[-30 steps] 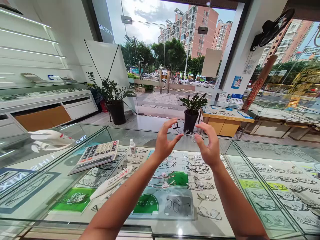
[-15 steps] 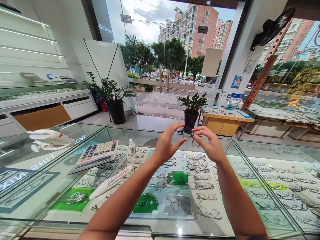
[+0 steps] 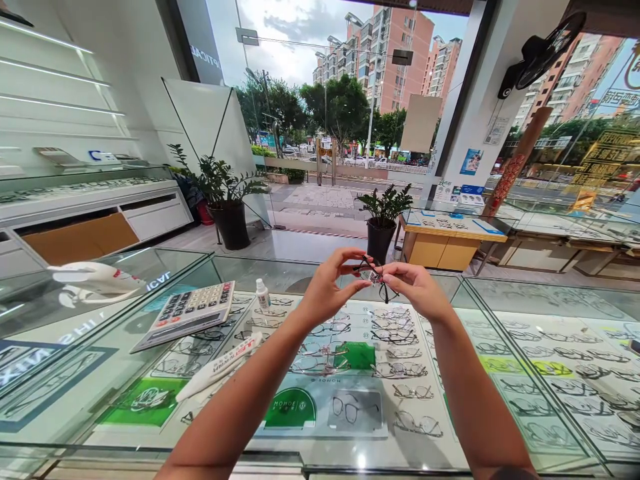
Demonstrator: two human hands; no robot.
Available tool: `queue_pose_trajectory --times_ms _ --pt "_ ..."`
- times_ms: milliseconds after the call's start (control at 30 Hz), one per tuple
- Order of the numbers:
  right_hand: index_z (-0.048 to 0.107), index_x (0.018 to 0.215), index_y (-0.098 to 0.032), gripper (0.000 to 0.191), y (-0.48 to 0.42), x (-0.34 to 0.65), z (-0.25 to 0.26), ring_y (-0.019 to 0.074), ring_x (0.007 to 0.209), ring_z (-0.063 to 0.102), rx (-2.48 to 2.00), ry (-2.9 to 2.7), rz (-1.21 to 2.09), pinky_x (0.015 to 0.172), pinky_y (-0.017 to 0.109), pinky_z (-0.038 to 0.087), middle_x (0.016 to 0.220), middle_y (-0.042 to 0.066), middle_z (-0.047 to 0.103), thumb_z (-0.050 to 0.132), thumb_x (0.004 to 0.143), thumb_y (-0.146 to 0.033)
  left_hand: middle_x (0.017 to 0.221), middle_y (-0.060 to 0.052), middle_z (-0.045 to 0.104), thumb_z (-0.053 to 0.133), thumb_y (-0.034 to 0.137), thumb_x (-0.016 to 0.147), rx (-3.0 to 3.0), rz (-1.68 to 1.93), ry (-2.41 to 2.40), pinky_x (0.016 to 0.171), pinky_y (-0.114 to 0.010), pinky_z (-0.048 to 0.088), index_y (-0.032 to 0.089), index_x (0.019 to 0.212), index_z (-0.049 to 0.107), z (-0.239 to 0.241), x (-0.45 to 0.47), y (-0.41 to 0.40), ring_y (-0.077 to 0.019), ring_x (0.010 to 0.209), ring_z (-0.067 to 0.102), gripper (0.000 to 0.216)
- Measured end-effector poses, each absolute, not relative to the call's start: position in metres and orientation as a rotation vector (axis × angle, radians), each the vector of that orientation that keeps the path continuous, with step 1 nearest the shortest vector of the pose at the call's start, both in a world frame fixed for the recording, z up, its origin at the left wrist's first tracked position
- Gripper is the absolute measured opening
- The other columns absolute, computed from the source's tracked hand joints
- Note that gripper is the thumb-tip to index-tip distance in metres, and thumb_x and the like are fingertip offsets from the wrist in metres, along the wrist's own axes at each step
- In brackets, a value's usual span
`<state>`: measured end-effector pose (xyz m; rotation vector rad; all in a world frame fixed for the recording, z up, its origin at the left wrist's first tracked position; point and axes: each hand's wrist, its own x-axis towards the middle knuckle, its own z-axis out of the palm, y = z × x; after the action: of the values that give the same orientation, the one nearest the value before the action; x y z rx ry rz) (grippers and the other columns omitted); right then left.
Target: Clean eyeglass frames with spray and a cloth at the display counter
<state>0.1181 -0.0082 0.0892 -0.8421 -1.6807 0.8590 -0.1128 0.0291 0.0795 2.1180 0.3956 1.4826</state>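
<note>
Above the glass display counter, a pair of dark-framed eyeglasses (image 3: 371,275) is held between both hands. My left hand (image 3: 333,283) grips the left side of the frame, thumb below and fingers above. On the other side my right hand (image 3: 413,283) pinches the frame, its fingers closed near the middle of the glasses. A dark temple arm hangs below the right fingertips. Under the hands, rows of eyeglasses (image 3: 395,327) lie inside the glass display case (image 3: 360,460), along with a green card (image 3: 354,356).
On the counter to the left are a large calculator (image 3: 193,308), a small white spray bottle (image 3: 263,295) and a long white object with red lettering (image 3: 220,367). A white device (image 3: 95,277) stands farther left. Potted plants (image 3: 381,233) stand beyond the counter.
The glasses have turned and tilted between the hands, with a temple arm now hanging lower. My right hand has shifted slightly left and its fingers have closed in on the frame.
</note>
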Motion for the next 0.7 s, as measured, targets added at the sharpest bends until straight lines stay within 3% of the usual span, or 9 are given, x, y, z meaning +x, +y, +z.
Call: queue_pose_trajectory --times_ms 133,233,267,367,533,700 --pt "0.083 0.094 -0.021 0.037 -0.001 0.117 0.083 0.0250 0.102 0.076 -0.861 -1.594 0.776 0.094 0.042 0.059 0.113 0.011 0.082 0.081 0.090 -0.057 0.131 -0.012 0.069 0.084 0.037 0.092 2.167 1.781 0.595 0.101 -0.042 0.062 0.026 0.143 0.058 0.077 -0.106 0.022 -0.0252 0.120 0.072 0.057" --pt "0.082 0.092 -0.021 0.036 0.004 0.113 0.077 0.0259 0.104 0.076 -0.876 -1.542 0.630 0.095 0.043 0.059 0.114 0.011 0.081 0.080 0.091 -0.057 0.095 -0.004 0.069 0.079 0.039 0.096 2.146 2.055 0.893 0.081 -0.034 0.055 0.023 0.120 0.072 0.072 -0.098 0.013 -0.0186 0.086 0.065 0.030" --pt "0.082 0.091 -0.022 0.034 0.004 0.111 0.076 0.0262 0.105 0.075 -0.877 -1.546 0.577 0.096 0.043 0.059 0.113 0.011 0.081 0.078 0.093 -0.056 0.084 -0.002 0.066 0.075 0.040 0.099 2.168 2.001 0.926 0.074 -0.032 0.050 0.022 0.108 0.075 0.070 -0.095 0.010 -0.0162 0.075 0.059 0.020" --pt "0.080 0.091 -0.023 0.027 0.000 0.100 0.073 0.0262 0.106 0.075 -0.893 -1.592 0.403 0.098 0.045 0.058 0.112 0.010 0.081 0.073 0.099 -0.048 0.068 0.002 0.061 0.069 0.048 0.102 2.164 1.694 0.911 0.063 -0.030 0.039 0.021 0.091 0.079 0.065 -0.088 0.004 -0.0130 0.060 0.047 0.030" --pt "0.080 0.099 -0.026 0.019 -0.013 0.081 0.071 0.0275 0.108 0.075 -0.961 -1.614 0.107 0.097 0.046 0.058 0.114 0.011 0.079 0.067 0.103 -0.038 0.057 0.006 0.035 0.074 0.062 0.093 1.868 1.565 1.017 0.058 -0.029 0.030 0.021 0.092 0.083 0.062 -0.085 0.007 -0.0126 0.056 0.034 0.042" --pt "0.081 0.105 -0.025 0.020 -0.016 0.076 0.066 0.0284 0.109 0.074 -1.032 -1.635 0.020 0.098 0.047 0.059 0.117 0.012 0.078 0.064 0.103 -0.036 0.059 0.007 0.029 0.076 0.066 0.087 1.736 1.429 1.009 0.056 -0.028 0.023 0.019 0.091 0.082 0.061 -0.086 0.017 -0.0121 0.057 0.028 0.048"
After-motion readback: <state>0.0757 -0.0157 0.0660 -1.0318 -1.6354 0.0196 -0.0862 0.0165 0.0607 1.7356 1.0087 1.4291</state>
